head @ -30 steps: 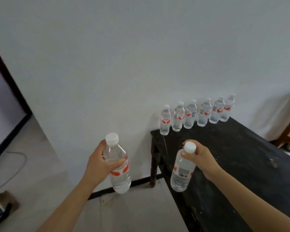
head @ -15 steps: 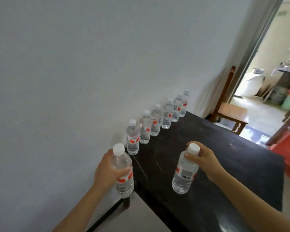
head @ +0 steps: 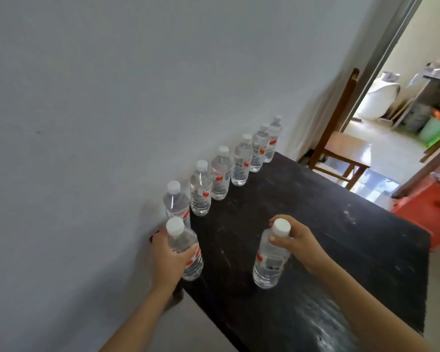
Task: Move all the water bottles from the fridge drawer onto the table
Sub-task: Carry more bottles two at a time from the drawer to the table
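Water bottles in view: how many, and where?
8. Six in a row along the wall on the table; one in the left hand, one in the right hand.

Soft daylight, slightly blurred wide-angle view.
Light enters through the doorway [head: 401, 102] at right, which is bright and washed out; the wall [head: 112, 97] is evenly dim grey. The dark table [head: 328, 237] shows pale glare near its front edge. Bottles [head: 221, 174] look soft; straight edges lean and bend toward the frame's sides.

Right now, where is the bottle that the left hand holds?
In the head view, the left hand holds its bottle at the table's near-left corner by the wall, just before the nearest bottle of the row.
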The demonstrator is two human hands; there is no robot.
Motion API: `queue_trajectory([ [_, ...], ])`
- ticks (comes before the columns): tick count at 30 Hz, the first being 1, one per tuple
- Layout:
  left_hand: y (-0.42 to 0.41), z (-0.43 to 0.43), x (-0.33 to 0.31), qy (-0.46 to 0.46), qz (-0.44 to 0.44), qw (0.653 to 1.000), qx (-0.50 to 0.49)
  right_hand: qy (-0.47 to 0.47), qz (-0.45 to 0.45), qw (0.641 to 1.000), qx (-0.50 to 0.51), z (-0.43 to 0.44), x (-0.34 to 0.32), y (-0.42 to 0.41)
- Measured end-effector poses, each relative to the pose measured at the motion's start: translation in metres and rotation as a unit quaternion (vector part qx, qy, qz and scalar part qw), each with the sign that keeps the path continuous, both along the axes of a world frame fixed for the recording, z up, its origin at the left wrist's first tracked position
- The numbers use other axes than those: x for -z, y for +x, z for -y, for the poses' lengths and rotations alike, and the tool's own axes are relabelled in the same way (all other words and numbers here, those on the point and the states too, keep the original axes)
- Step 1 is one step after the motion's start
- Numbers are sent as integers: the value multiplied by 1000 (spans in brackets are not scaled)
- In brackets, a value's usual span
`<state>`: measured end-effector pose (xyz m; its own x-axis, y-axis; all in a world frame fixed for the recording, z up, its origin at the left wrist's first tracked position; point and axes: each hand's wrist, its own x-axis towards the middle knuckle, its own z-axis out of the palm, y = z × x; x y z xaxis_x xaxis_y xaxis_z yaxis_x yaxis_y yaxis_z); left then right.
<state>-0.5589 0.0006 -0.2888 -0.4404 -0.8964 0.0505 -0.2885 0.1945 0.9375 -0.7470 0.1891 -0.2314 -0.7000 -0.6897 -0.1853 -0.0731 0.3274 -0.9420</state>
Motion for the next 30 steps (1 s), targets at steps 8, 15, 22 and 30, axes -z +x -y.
queue_trajectory([
  [8, -36, -11, 12, 15, 7, 1000, -12, -25, -7, 992, -125, 78, 11, -50],
  [15, -50, -8, 24, 52, 14, 998, -25, -23, -23, 981, -193, 130, 25, -74],
  [22, -53, 3, 29, 46, 25, 999, -8, 4, -38, 957, -288, 159, 28, -92],
  [30, -57, 12, 32, 45, 49, 998, -13, 8, -17, 958, -285, 162, 43, -98],
])
